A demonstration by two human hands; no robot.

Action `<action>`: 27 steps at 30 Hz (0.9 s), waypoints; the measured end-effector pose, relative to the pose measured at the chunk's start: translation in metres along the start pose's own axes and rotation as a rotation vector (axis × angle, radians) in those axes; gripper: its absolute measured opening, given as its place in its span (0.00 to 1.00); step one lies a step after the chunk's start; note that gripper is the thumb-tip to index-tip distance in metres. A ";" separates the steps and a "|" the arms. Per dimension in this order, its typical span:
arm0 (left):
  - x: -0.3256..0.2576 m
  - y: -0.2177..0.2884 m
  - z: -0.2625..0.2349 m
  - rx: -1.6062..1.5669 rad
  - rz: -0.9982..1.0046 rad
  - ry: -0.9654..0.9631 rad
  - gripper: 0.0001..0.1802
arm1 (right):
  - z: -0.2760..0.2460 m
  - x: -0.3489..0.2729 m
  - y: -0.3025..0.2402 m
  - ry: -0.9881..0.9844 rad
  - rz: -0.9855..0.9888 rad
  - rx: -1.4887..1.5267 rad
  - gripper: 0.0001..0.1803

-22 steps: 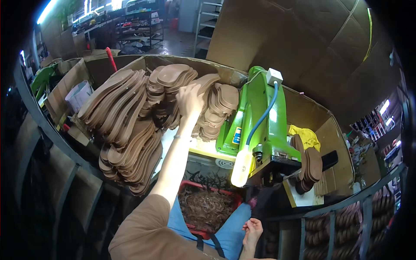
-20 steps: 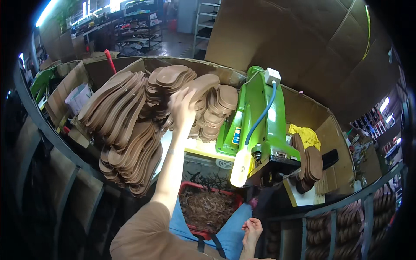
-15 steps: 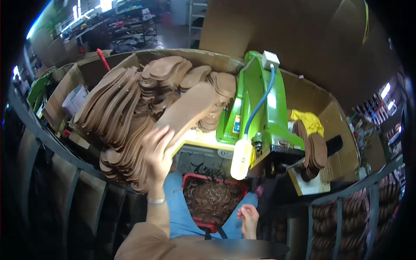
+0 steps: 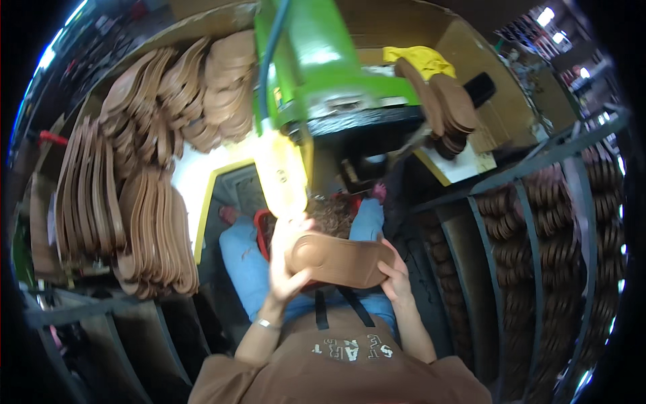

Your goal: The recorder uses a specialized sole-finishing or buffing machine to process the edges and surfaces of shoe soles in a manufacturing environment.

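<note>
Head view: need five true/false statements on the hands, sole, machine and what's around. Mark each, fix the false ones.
1. The left hand and right hand both hold one sole. True.
2. The stacked soles nearest the picture's left edge are green. False; they are brown.
3. The machine is green. True.
4. The bracelet is on the right wrist. False; it is on the left.
5. The cloth to the right of the machine is yellow. True.
</note>
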State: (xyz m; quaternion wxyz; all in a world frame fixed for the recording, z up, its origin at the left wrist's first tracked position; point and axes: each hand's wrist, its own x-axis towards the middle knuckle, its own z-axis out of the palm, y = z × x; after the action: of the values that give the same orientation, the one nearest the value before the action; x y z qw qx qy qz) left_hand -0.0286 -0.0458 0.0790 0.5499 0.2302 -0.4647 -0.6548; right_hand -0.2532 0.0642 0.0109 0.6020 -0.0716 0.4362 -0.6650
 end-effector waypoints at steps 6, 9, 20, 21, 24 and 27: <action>0.028 -0.017 0.042 0.052 -0.392 0.042 0.20 | -0.024 -0.033 0.035 -0.110 0.150 -0.102 0.40; 0.058 -0.007 0.051 0.235 -0.387 0.001 0.15 | -0.010 -0.027 0.047 -0.140 0.272 -0.213 0.39; 0.051 0.000 0.030 0.291 -0.200 0.080 0.13 | -0.008 -0.019 -0.026 -0.001 -0.211 -0.232 0.41; 0.053 0.000 0.030 0.291 -0.189 0.062 0.13 | -0.007 -0.014 -0.042 0.053 -0.307 -0.256 0.39; 0.053 -0.001 0.026 0.338 -0.192 0.032 0.14 | 0.006 0.015 -0.083 0.188 -0.488 -0.309 0.36; 0.049 -0.002 0.017 0.403 -0.255 0.028 0.14 | 0.036 0.044 -0.109 0.245 -0.611 -0.243 0.33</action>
State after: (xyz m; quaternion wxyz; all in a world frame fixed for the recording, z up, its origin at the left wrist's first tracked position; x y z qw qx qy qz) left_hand -0.0577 -0.0852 0.0955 0.4122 0.4010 -0.5455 -0.6097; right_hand -0.3228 -0.0034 0.0865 0.3056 -0.1898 0.5396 -0.7612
